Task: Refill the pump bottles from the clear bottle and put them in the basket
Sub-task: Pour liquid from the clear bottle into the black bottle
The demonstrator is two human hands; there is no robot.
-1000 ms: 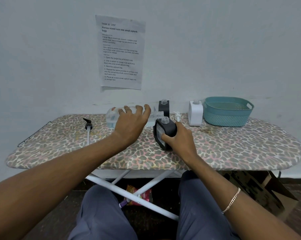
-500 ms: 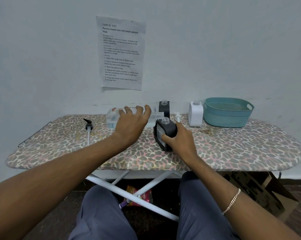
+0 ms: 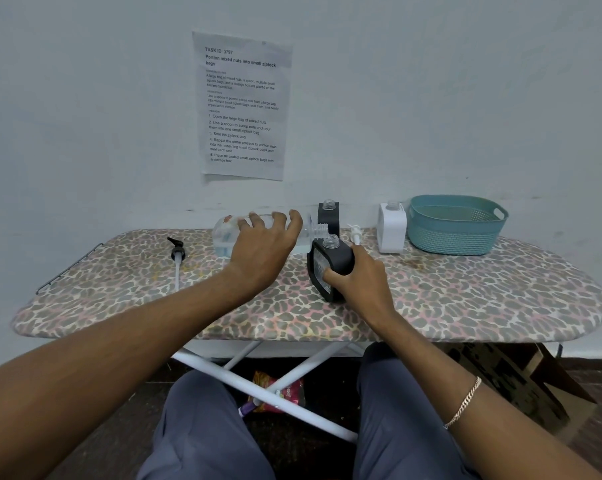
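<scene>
Leopard-print ironing board against a pale wall with one paper sheet. Left of the one basket: one white bottle, two black bottles, two loose pumps, one clear bottle. Left grip clasps the sideways clear bottle; right grip holds the nearer black bottle.

Soft, even, rather dim light with a cool bluish cast covers the wall. Shadows are faint on the ironing board but deep beneath it, at lower centre. The clear bottle carries a pale sheen; the black pump bottle shows little surface detail. Print on the paper sheet is sharp mid-frame. Wide-angle distortion bows the board's front edge and stretches the left forearm toward the lower left corner.
</scene>
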